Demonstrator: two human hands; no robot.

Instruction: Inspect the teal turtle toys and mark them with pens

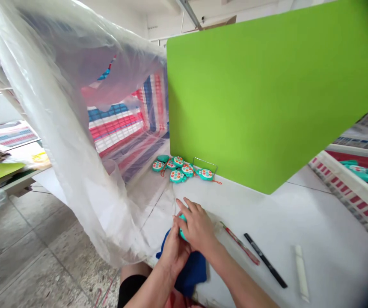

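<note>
White worktop [261,214], bright room: green board [261,94] standing along its far side, plastic sheeting [39,111] hanging down by its left edge. At the near edge, one teal toy [183,234] between both hands. Left hand [176,250] cups it from below; right hand [199,224] lies over it, fingers bent across. Firm hold, as I read it from my end; fingers hide most of the toy, so I can't tell which part they are on.

Blue cloth [193,271] below the hands. Toward the near right corner: red strip [241,244], black marker [265,260], white tube [301,273], all untouched.

Farther out, more toys [176,176] clustered at the board's foot, toward the far left corner, beside a wire frame [205,161]. Others in a basket [341,188] at the right edge.

Progress, my judgement: one toy under way. Clustered and basketed ones may be finished or waiting; I can't tell which.
</note>
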